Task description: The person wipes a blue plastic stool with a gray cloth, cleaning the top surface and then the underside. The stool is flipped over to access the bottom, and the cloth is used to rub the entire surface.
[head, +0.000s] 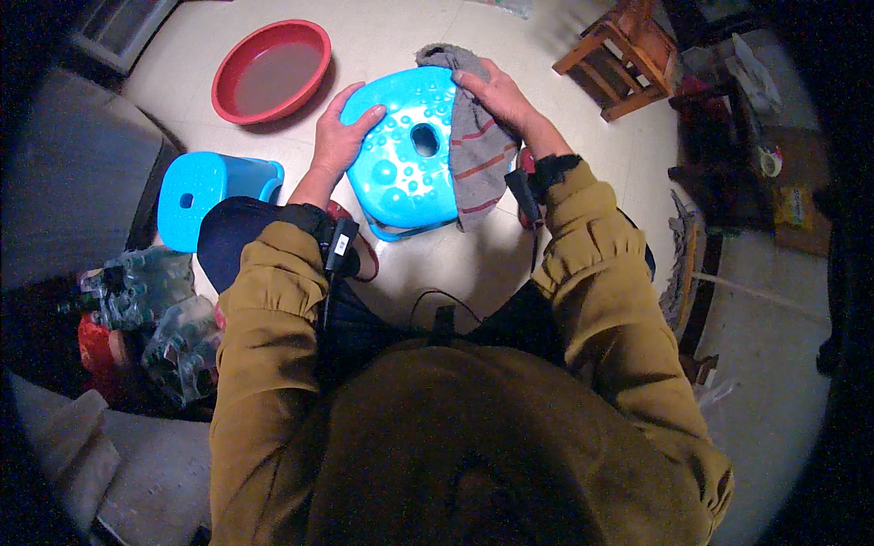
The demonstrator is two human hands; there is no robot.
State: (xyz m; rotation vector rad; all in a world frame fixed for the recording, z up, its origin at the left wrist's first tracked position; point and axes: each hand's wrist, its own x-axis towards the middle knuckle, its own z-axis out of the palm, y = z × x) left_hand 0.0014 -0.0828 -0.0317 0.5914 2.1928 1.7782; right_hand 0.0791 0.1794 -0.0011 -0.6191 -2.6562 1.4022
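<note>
A blue plastic stool (pixel 403 170) with a bumpy seat and an oval hole is between my two hands, its seat turned up towards me. My left hand (pixel 341 140) grips its upper left edge, with the thumb on the seat. At the upper right edge, my right hand (pixel 498 99) presses a grey cloth with red stripes (pixel 481 160) against the stool, its thumb near the seat's rim. The cloth hangs down over the right side of the stool. Wet-looking highlights shine on the seat. The legs are mostly hidden beneath it.
A red plastic basin (pixel 225 85) of murky water stands on the floor at the upper left. Another blue stool (pixel 194 205) is beside my left knee. Plastic-wrapped bottles (pixel 150 280) lie at the lower left. A wooden stool (pixel 618 65) stands at the upper right.
</note>
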